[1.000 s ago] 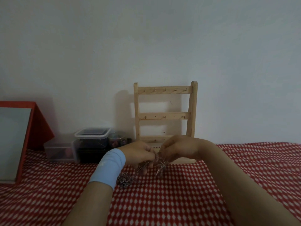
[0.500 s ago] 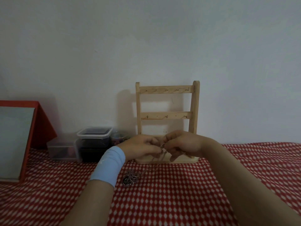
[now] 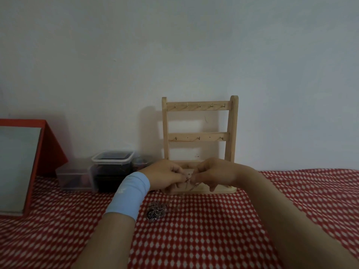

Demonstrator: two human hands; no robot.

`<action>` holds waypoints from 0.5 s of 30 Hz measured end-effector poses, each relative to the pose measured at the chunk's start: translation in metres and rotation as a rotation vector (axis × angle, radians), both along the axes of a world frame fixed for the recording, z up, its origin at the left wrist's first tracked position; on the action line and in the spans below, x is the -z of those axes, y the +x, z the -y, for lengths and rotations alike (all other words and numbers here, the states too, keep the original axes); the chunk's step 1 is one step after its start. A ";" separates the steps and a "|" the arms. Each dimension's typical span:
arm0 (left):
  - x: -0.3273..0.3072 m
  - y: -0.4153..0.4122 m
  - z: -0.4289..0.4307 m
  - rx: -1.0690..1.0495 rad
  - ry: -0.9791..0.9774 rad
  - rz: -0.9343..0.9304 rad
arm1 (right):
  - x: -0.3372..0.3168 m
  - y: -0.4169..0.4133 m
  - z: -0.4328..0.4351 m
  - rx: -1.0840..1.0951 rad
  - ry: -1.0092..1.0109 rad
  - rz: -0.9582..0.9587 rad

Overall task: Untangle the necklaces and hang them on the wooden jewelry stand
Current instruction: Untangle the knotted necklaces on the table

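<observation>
A wooden jewelry stand (image 3: 200,138) with two rows of small hooks stands upright against the wall, nothing hanging on it. In front of its base, my left hand (image 3: 165,176) and my right hand (image 3: 215,173) pinch a thin silver necklace chain (image 3: 189,182) between their fingertips. The chain droops a little below my fingers. A tangled clump of silver necklaces (image 3: 156,211) lies on the red checked cloth, just right of the light blue wristband on my left arm.
Clear plastic containers (image 3: 111,169) with dark contents sit left of the stand by the wall. A red-framed mirror (image 3: 21,164) leans at the far left. The red and white checked cloth (image 3: 204,239) covers the whole surface.
My hands rose from the cloth toward the stand's base, lifting one chain. The tangled clump dropped out of my left hand's reach and now lies on the cloth.
</observation>
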State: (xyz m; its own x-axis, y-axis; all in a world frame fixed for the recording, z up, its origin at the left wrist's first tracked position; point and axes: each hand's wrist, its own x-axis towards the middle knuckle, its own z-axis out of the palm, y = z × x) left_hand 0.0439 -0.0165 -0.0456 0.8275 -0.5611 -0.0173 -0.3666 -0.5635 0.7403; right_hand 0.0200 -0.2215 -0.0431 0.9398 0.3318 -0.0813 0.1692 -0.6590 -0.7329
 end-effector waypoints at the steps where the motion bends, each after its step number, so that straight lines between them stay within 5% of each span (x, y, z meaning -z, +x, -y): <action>1: 0.000 0.000 0.002 -0.011 -0.003 0.005 | 0.000 -0.001 -0.001 0.000 0.001 0.018; 8: 0.001 -0.003 0.004 -0.026 0.061 0.063 | -0.006 -0.006 -0.002 0.019 0.179 0.107; 13: 0.002 0.000 -0.007 -0.064 0.574 -0.013 | -0.006 -0.003 0.000 0.069 0.199 0.168; 15: 0.004 0.002 -0.005 -0.045 0.459 0.066 | -0.005 -0.003 0.000 0.055 0.210 0.155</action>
State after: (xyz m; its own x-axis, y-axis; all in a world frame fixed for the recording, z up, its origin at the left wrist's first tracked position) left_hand 0.0458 -0.0116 -0.0496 0.8583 -0.4718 -0.2019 -0.3726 -0.8435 0.3870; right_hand 0.0167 -0.2216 -0.0376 0.9529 0.2741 0.1301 0.2580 -0.5064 -0.8228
